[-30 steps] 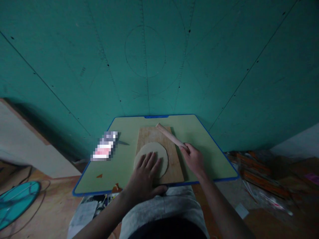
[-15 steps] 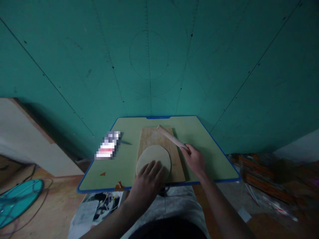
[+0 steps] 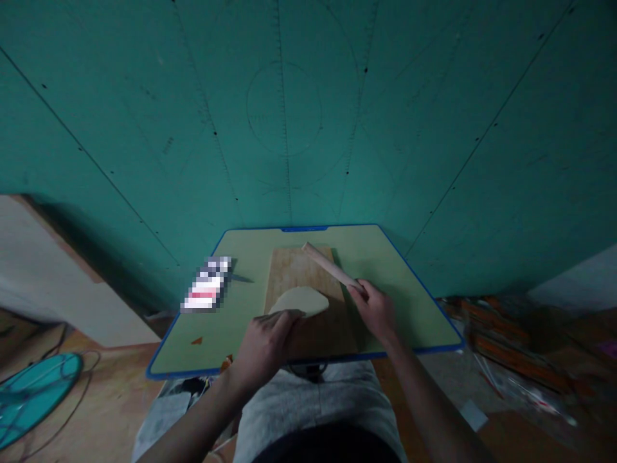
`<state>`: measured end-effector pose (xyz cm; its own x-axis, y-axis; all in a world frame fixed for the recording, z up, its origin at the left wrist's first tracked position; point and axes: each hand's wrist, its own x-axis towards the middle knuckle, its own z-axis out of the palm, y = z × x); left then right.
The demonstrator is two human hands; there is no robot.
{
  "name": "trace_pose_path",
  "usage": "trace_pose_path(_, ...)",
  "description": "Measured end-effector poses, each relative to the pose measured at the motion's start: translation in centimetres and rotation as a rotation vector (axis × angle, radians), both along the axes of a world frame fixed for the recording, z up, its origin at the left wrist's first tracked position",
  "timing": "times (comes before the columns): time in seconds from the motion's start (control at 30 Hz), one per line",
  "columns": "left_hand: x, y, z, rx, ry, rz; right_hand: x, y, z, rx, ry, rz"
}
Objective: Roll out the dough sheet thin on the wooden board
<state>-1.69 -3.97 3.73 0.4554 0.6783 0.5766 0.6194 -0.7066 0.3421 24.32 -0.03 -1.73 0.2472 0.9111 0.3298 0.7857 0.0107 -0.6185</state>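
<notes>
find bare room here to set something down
The pale green tabletop is bare between the right hand and blue rim, and between the small orange scrap and left hand. Crowded: the rectangular wooden board, beneath pale flat dough and wooden rolling pin.

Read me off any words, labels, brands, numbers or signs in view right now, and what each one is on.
No text can be read.
Green wall: small dark marks, possibly print, too faint to read.
Pixelated item on the left of the table: blocked out, unreadable.
Dough, rolling pin and wooden board: no lettering visible.
</notes>
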Motion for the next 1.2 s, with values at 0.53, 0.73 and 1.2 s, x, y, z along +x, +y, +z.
trace_pose_path(0.53, -1.6, 4.4, -3.1, -0.177, 0.111, 0.009, 0.1, -0.1, 0.2, 0.053, 0.080, 0.010)
trace_pose_path(0.73, 0.8, 2.4, -4.2, -0.025, 0.449, -0.097, 0.1, -0.1, 0.4, 0.053, 0.098, -0.001)
trace_pose_path(1.2, 1.6, 2.6, -3.5, -0.036, 0.439, -0.105, 0.0, -0.3, 0.5, 0.065, 0.071, -0.003)
